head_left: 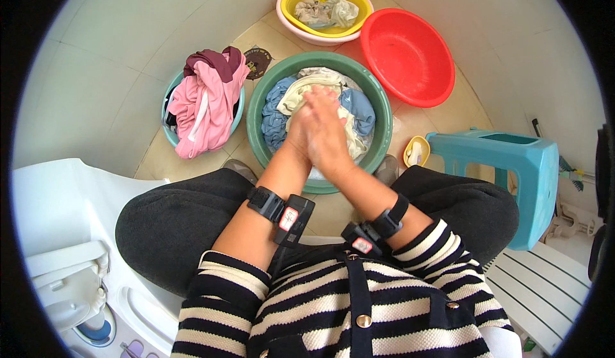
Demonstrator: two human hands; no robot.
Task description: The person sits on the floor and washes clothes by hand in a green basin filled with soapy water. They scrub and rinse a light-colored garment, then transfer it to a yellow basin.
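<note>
A green basin (256,111) stands on the floor between my feet, holding wet laundry. In it lie a pale yellow cloth (293,95), a blue garment (275,127) on the left and another blue piece (359,111) on the right. My right hand (327,134) presses against my left hand (300,134) above the middle of the laundry, its fingers closed together and a little blurred. Whatever lies between the palms is hidden. The left fingers are mostly covered by the right hand. The pale yellow cloth touches or sits right beneath both hands.
A light blue basin (239,116) heaped with pink clothing (211,95) stands at left. Behind are a yellow basin (291,15) holding pale cloths, nested in a pink one, and a red basin (410,57). At right are a small yellow dish (409,150) and a teal stool (538,185).
</note>
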